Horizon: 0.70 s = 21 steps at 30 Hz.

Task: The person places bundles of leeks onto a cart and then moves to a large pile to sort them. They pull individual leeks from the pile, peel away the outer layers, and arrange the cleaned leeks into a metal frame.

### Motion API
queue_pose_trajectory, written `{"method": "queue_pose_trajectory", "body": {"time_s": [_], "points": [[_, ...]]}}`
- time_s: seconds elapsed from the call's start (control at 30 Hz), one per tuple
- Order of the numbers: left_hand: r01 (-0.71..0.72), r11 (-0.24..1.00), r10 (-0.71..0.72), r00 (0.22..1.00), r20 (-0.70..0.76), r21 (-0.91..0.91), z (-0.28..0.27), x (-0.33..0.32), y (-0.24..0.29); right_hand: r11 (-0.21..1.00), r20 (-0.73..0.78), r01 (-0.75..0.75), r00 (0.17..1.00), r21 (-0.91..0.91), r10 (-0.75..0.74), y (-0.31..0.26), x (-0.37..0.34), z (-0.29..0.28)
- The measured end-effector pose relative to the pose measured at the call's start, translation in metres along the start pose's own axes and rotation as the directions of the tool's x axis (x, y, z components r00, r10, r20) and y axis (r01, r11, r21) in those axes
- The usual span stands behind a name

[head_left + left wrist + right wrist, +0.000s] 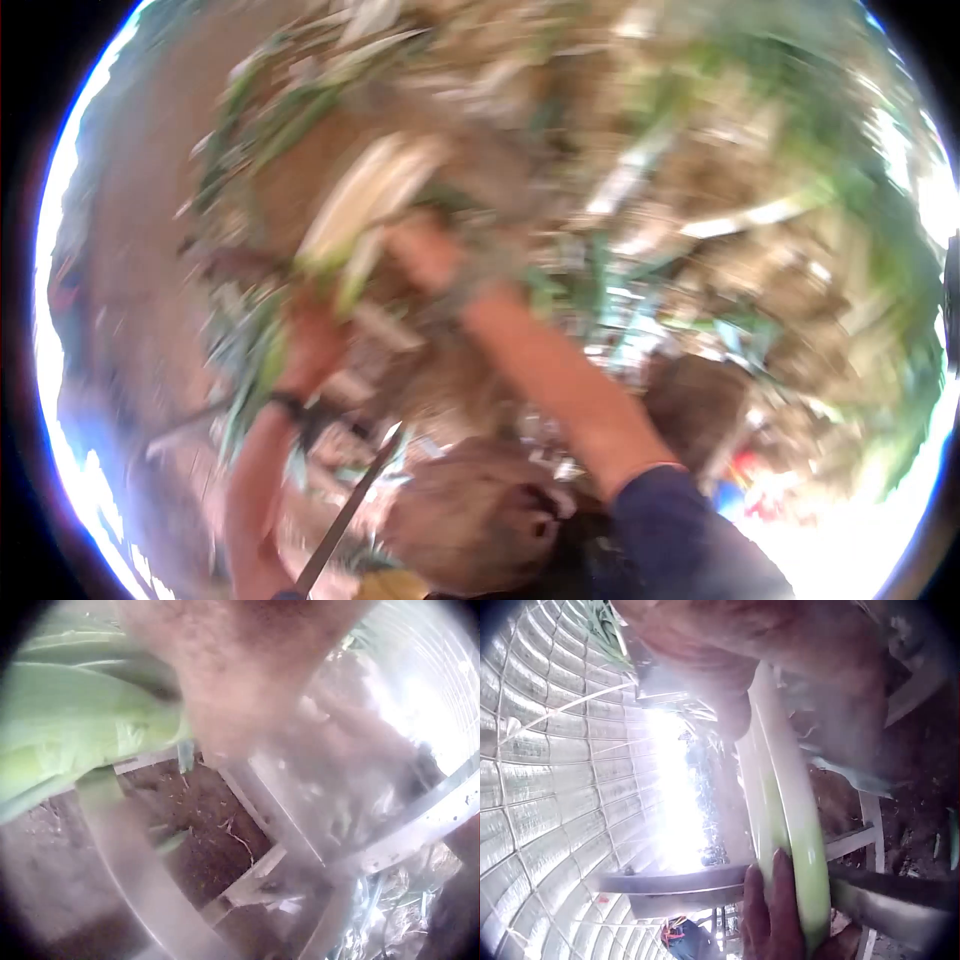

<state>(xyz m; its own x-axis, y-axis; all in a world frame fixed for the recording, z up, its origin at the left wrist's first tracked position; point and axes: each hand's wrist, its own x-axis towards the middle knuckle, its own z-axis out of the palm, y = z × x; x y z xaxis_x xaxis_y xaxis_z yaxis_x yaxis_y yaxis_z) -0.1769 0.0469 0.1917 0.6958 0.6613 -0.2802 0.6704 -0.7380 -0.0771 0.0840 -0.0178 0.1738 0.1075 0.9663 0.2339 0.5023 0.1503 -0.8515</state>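
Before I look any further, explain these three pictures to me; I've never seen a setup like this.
There is no robot here, just a person working with two bare hands. The widest picture comes from a camera on the head, looking forward and down; it is badly blurred. The other two come from cameras worn on the left and right wrists, so each shows that hand very close. Green leaves lie strewn on the brown ground. In the right wrist picture, the left hand grips the green part of some long stalks, which look like leeks. The right hand is at their pale part; I can't tell how its fingers hold them.
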Motion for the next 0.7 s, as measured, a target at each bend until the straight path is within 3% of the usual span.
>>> {"method": "queue_pose_trajectory", "body": {"time_s": [0.03, 0.07, 0.1, 0.17, 0.2, 0.27, 0.3, 0.37, 0.4, 0.43, 0.47, 0.5, 0.53, 0.57, 0.6, 0.67, 0.7], "points": [[0.007, 1.000, -0.006, 1.000, 0.029, -0.029, -0.005, 0.001, -0.003, 0.851, 0.118, -0.340, 0.940, 0.401, 0.320, -0.012, -0.007, -0.011], [0.027, 1.000, -0.027, 0.996, 0.091, 0.000, -0.012, 0.004, 0.001, 0.443, 0.296, -0.545, 0.805, 0.712, 0.513, -0.018, -0.006, -0.011], [-0.022, 1.000, 0.022, 1.000, -0.003, -0.018, -0.006, 0.004, -0.003, 0.416, 0.144, -0.514, 0.741, 0.750, 0.656, 0.000, -0.010, 0.021], [0.030, 0.999, -0.032, 0.996, 0.086, 0.022, -0.019, 0.007, -0.002, 0.170, 0.302, -0.507, 0.715, 0.845, 0.631, -0.004, -0.028, 0.000], [0.002, 1.000, -0.004, 0.998, 0.061, 0.021, -0.027, 0.009, -0.009, 0.194, 0.266, -0.486, 0.722, 0.852, 0.639, -0.008, -0.029, -0.015], [-0.052, 0.989, 0.058, 0.997, 0.045, -0.135, -0.054, 0.000, -0.012, 0.209, 0.260, -0.418, 0.811, 0.884, 0.523, -0.022, -0.047, -0.054], [-0.078, 0.988, 0.081, 0.996, 0.021, -0.131, -0.050, -0.004, -0.025, 0.264, 0.179, -0.364, 0.826, 0.893, 0.535, -0.040, -0.053, -0.077], [-0.405, 0.914, 0.397, 0.908, -0.134, -0.033, -0.055, -0.004, -0.042, 0.277, 0.074, -0.252, 0.848, 0.927, 0.525, -0.078, -0.064, -0.120], [-0.421, 0.907, 0.414, 0.898, -0.152, -0.016, -0.065, -0.005, -0.036, 0.263, 0.004, -0.162, 0.859, 0.951, 0.512, -0.097, -0.071, -0.140], [-0.294, 0.930, 0.301, 0.954, -0.002, -0.219, -0.091, -0.015, -0.016, 0.279, -0.023, -0.137, 0.864, 0.950, 0.504, -0.119, -0.081, -0.166], [-0.126, 0.913, 0.206, 0.963, 0.171, -0.389, -0.118, -0.026, 0.006, 0.394, -0.090, -0.102, 0.894, 0.913, 0.439, -0.142, -0.095, -0.194], [-0.145, 0.915, 0.215, 0.965, 0.151, -0.376, -0.141, -0.035, 0.024, 0.502, -0.148, -0.061, 0.918, 0.863, 0.367, -0.163, -0.110, -0.223], [-0.068, 0.908, 0.206, 0.932, 0.298, -0.414, -0.161, -0.044, 0.041, 0.513, -0.171, -0.038, 0.920, 0.857, 0.353, -0.182, -0.126, -0.251], [0.018, 0.899, 0.197, 0.876, 0.440, -0.437, -0.176, -0.050, 0.051, 0.625, -0.207, 0.001, 0.944, 0.781, 0.258, -0.200, -0.143, -0.279], [0.005, 0.904, 0.196, 0.884, 0.425, -0.428, -0.168, -0.053, 0.039, 0.722, -0.229, 0.045, 0.960, 0.691, 0.160, -0.212, -0.161, -0.304], [0.068, 0.548, 0.303, 0.913, 0.274, -0.834, -0.136, -0.056, -0.004, 0.735, -0.302, 0.073, 0.936, 0.674, 0.184, -0.221, -0.196, -0.349], [0.049, 0.555, 0.307, 0.916, 0.259, -0.830, -0.162, -0.067, 0.017, 0.740, -0.317, 0.092, 0.933, 0.666, 0.170, -0.218, -0.218, -0.371]]}}
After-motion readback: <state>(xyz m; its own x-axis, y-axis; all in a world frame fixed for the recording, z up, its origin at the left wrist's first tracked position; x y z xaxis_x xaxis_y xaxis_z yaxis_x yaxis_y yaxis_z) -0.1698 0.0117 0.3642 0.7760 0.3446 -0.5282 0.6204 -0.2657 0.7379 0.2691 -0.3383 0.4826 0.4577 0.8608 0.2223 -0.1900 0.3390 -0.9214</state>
